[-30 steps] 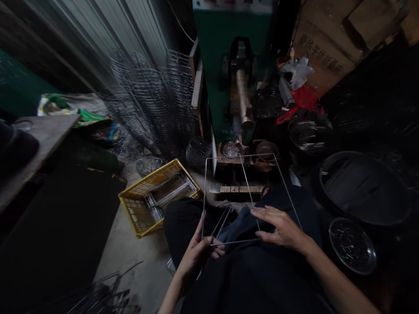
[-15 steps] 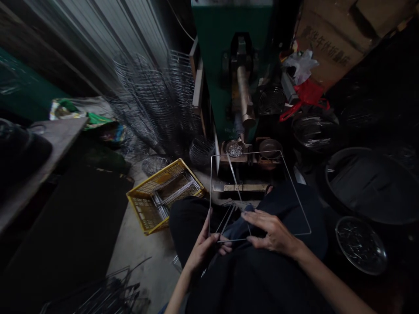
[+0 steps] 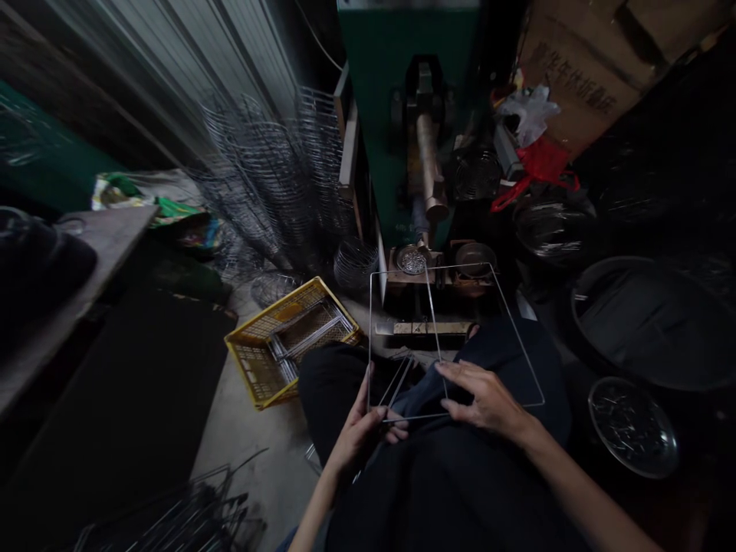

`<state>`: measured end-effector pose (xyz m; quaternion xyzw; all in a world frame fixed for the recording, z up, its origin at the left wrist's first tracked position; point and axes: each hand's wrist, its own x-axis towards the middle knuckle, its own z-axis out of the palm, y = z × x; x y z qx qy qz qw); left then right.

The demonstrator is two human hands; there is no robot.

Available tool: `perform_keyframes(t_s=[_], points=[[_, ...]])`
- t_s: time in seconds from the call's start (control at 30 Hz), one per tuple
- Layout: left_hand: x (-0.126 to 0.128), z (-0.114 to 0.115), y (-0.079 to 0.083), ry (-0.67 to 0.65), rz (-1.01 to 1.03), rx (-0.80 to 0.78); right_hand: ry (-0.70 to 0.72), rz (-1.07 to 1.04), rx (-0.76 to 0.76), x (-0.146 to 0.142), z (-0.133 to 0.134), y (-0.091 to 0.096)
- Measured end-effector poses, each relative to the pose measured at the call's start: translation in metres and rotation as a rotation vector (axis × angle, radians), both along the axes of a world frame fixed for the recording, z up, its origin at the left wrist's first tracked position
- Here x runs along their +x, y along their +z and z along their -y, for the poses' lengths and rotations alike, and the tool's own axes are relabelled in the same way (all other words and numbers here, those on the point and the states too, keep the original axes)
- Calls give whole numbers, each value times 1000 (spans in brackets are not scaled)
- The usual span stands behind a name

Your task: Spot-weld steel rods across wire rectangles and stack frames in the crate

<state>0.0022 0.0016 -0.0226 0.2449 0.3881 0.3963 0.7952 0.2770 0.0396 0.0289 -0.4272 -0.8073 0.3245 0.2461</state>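
A thin square wire frame (image 3: pixel 511 316) lies over my lap, its far edge near the green machine (image 3: pixel 414 123). My left hand (image 3: pixel 359 429) is closed on the frame's near left corner. My right hand (image 3: pixel 488 399) rests on the near edge, fingers pinching a straight wire rod (image 3: pixel 432 313) that crosses the frame from front to back. A few loose rods (image 3: pixel 396 379) lie on my left thigh by the left hand.
A yellow plastic crate (image 3: pixel 287 341) with wire parts sits on the floor at the left. Stacked wire racks (image 3: pixel 270 176) lean against the wall. A small dish (image 3: pixel 412 261) sits at the machine's base. Dark basins (image 3: pixel 649 322) and a metal bowl (image 3: pixel 632 425) stand at the right.
The cross rod under my right hand swung from a leftward slant back to the frame's middle. The view and frame shifted slightly right. My left hand kept its hold.
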Motion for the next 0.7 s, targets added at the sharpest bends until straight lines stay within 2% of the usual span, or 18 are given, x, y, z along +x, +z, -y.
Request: perform_keyframes(t_s=[0.1, 0.27, 0.47, 0.7], points=[[1, 2, 1, -7, 10, 13, 90, -50, -57, -2, 1, 1], [2, 5, 7, 10, 37, 39, 0, 25, -5, -2, 2, 4], [-2, 7, 11, 39, 7, 52, 76, 30, -29, 3, 6, 11], [-5, 8, 20, 63, 1, 100, 55, 65, -14, 10, 14, 11]])
